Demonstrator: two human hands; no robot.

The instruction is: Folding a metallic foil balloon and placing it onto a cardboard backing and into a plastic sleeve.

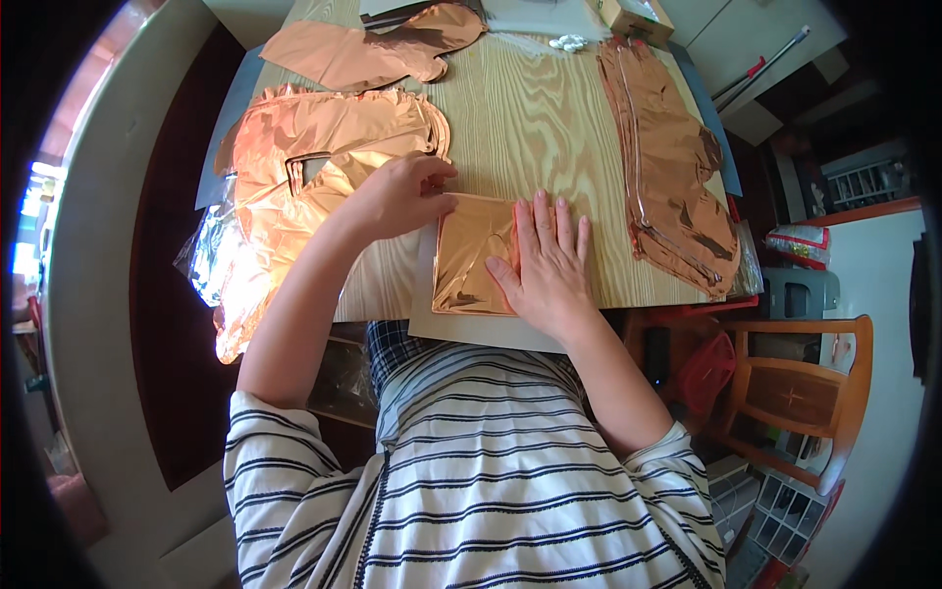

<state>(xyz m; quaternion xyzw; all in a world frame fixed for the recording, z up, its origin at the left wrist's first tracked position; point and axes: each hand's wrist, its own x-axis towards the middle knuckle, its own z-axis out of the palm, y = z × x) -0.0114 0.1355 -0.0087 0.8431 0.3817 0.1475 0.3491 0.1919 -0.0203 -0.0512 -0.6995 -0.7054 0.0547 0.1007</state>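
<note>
A copper-coloured foil balloon (475,257), folded into a flat rectangle, lies at the table's near edge on a pale grey sheet (424,312). My right hand (554,257) presses flat on its right side, fingers stretched out and thumb across the foil. At its far left corner is my left hand (404,196), fingers loosely curled, with a gap between thumb and fingertips. The thumb tip is close to or touching that corner; I cannot tell which. Beyond my left forearm spreads a stack of flat, uninflated copper foil balloons (270,137), one with a cut-out opening.
More flat foil balloons lie at the far left (334,54) and in a long stack (662,157) on the right of the wood-grain table (520,108). A small white cluster (567,43) and a cardboard box (636,18) sit at the back. A wooden chair (800,388) stands right.
</note>
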